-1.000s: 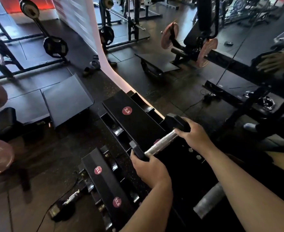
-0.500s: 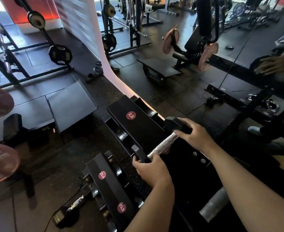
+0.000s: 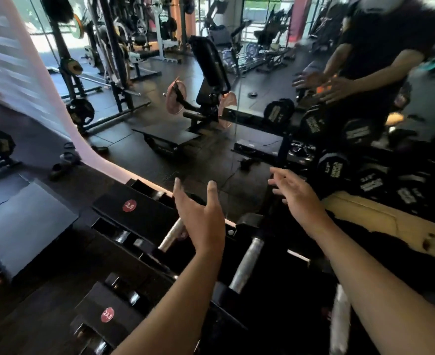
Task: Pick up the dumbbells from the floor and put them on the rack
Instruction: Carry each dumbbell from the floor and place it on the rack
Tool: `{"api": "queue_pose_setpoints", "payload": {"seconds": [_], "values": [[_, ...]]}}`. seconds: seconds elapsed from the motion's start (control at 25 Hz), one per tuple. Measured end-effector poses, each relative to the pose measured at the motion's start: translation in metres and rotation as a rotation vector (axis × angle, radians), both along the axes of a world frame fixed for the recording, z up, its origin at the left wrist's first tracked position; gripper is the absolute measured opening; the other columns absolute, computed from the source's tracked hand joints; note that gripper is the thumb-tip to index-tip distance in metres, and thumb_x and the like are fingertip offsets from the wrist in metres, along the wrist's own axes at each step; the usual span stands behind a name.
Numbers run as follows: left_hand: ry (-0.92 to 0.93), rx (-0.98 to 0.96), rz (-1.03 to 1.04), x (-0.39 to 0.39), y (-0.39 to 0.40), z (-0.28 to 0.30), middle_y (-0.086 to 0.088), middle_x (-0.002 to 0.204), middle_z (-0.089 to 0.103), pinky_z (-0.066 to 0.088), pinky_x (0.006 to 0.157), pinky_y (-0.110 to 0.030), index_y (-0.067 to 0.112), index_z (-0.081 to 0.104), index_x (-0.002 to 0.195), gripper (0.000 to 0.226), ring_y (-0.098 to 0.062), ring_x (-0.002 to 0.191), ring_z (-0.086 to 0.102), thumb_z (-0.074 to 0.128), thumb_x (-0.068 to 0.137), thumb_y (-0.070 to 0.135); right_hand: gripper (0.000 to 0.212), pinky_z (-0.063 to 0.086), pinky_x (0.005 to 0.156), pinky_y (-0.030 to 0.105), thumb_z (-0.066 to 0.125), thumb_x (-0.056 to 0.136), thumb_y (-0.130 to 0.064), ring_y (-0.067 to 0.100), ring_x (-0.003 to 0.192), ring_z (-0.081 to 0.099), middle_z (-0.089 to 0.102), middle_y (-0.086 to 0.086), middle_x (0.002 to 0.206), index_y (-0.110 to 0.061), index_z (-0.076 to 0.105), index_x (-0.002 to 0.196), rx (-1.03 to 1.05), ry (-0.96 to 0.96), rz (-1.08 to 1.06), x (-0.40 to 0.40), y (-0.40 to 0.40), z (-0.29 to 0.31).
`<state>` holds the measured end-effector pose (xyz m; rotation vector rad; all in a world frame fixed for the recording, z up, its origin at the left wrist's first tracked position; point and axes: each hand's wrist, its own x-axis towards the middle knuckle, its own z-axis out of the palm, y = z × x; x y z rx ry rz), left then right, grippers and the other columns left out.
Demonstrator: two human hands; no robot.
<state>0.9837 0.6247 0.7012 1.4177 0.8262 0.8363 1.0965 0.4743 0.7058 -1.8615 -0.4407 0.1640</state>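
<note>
A black dumbbell with a silver handle [image 3: 171,235] lies on the top tier of the black rack [image 3: 144,216], beside the red 2,5 label [image 3: 129,205]. My left hand [image 3: 201,216] hovers just above it, fingers spread, holding nothing. A second dumbbell with a silver handle [image 3: 247,262] rests on the rack to its right. My right hand [image 3: 295,196] is raised above the rack's right part, open and empty. The lower tier carries a 22,5 label [image 3: 107,315].
A wall mirror [image 3: 236,155] stands right behind the rack and reflects my hands and gym machines. More black dumbbells [image 3: 336,167] sit on the rack at the right. A flat grey platform [image 3: 24,226] lies on the floor at the left.
Both hands have let go of the dumbbell, which now lies on the rack's top tier. The hands lifted and opened, and the view tilted up toward the mirror.
</note>
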Motion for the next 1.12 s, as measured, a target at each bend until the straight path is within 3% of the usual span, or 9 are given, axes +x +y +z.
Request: {"api": "queue_pose_setpoints", "payload": {"seconds": [0.2, 0.32, 0.4, 0.44, 0.56, 0.76, 0.88, 1.0, 1.12], "values": [[-0.088, 0.033, -0.545, -0.01, -0.136, 0.027, 0.003, 0.139, 0.063, 0.044, 0.113, -0.038, 0.025, 0.058, 0.139, 0.046, -0.012, 0.13, 0.057, 0.062, 0.097, 0.044, 0.036, 0.044, 0.081, 0.018, 0.042, 0.104, -0.045, 0.009, 0.11, 0.065, 0.07, -0.007, 0.118, -0.031, 0.063, 0.131, 0.057, -0.038, -0.361, -0.07, -0.181, 0.02], [-0.119, 0.06, -0.81, -0.044, -0.251, 0.038, 0.003, 0.128, 0.069, 0.048, 0.101, -0.021, 0.02, 0.065, 0.132, 0.039, -0.01, 0.121, 0.063, 0.063, 0.098, 0.039, 0.03, 0.047, 0.091, 0.026, 0.041, 0.104, -0.045, 0.011, 0.113, 0.065, 0.069, -0.014, 0.113, -0.038, 0.065, 0.12, 0.088, -0.044, -0.592, -0.149, -0.303, 0.024], [-0.136, 0.056, -0.964, -0.076, -0.322, 0.044, 0.003, 0.128, 0.068, 0.047, 0.094, -0.01, 0.017, 0.064, 0.134, 0.039, -0.001, 0.115, 0.062, 0.06, 0.1, 0.037, 0.028, 0.047, 0.101, 0.034, 0.041, 0.099, -0.056, 0.013, 0.116, 0.064, 0.068, -0.018, 0.111, -0.045, 0.065, 0.107, 0.086, -0.035, -0.719, -0.21, -0.374, 0.03], [-0.134, 0.049, -1.042, -0.091, -0.353, 0.046, 0.001, 0.129, 0.068, 0.047, 0.099, -0.013, 0.017, 0.064, 0.134, 0.041, -0.001, 0.115, 0.062, 0.059, 0.1, 0.04, 0.033, 0.047, 0.104, 0.038, 0.04, 0.094, -0.064, 0.012, 0.115, 0.064, 0.068, -0.017, 0.112, -0.047, 0.065, 0.106, 0.08, -0.046, -0.771, -0.24, -0.404, 0.033], [-0.122, 0.052, -1.326, -0.161, -0.47, 0.052, -0.006, 0.131, 0.067, 0.046, 0.11, -0.041, 0.022, 0.065, 0.131, 0.054, -0.021, 0.125, 0.062, 0.061, 0.091, 0.058, 0.042, 0.046, 0.105, 0.045, 0.039, 0.091, -0.07, 0.013, 0.114, 0.063, 0.068, -0.014, 0.115, -0.046, 0.064, 0.114, 0.072, -0.057, -0.975, -0.359, -0.505, 0.037], [-0.135, 0.072, -1.681, -0.303, -0.641, 0.058, 0.013, 0.125, 0.066, 0.041, 0.094, -0.021, 0.026, 0.064, 0.13, 0.036, 0.001, 0.115, 0.058, 0.055, 0.1, 0.045, 0.053, 0.048, 0.103, 0.046, 0.038, 0.083, -0.075, 0.012, 0.113, 0.063, 0.071, -0.01, 0.112, -0.043, 0.066, 0.115, 0.047, -0.131, -1.318, -0.549, -0.625, 0.039], [-0.113, 0.137, -1.903, -0.393, -0.727, 0.054, 0.012, 0.122, 0.066, 0.042, 0.093, -0.021, 0.028, 0.066, 0.126, 0.033, -0.003, 0.114, 0.06, 0.055, 0.1, 0.045, 0.065, 0.048, 0.103, 0.044, 0.034, 0.082, -0.076, 0.012, 0.115, 0.062, 0.069, -0.012, 0.119, -0.037, 0.062, 0.126, 0.027, -0.088, -1.542, -0.669, -0.676, 0.036], [-0.1, 0.184, -2.13, -0.469, -0.794, 0.048, 0.011, 0.122, 0.067, 0.041, 0.089, -0.022, 0.039, 0.067, 0.114, 0.032, -0.008, 0.117, 0.061, 0.058, 0.089, 0.056, 0.063, 0.048, 0.103, 0.045, 0.034, 0.085, -0.072, 0.011, 0.116, 0.061, 0.068, -0.01, 0.122, -0.033, 0.063, 0.126, 0.016, -0.084, -1.753, -0.772, -0.712, 0.019], [-0.057, 0.236, -2.305, -0.524, -0.844, 0.029, 0.007, 0.123, 0.065, 0.041, 0.092, -0.027, 0.03, 0.065, 0.119, 0.028, -0.014, 0.119, 0.06, 0.059, 0.096, 0.047, 0.061, 0.046, 0.105, 0.044, 0.036, 0.087, -0.069, 0.009, 0.119, 0.059, 0.064, -0.015, 0.127, -0.033, 0.063, 0.128, 0.041, -0.06, -1.971, -0.859, -0.727, -0.008]]}}
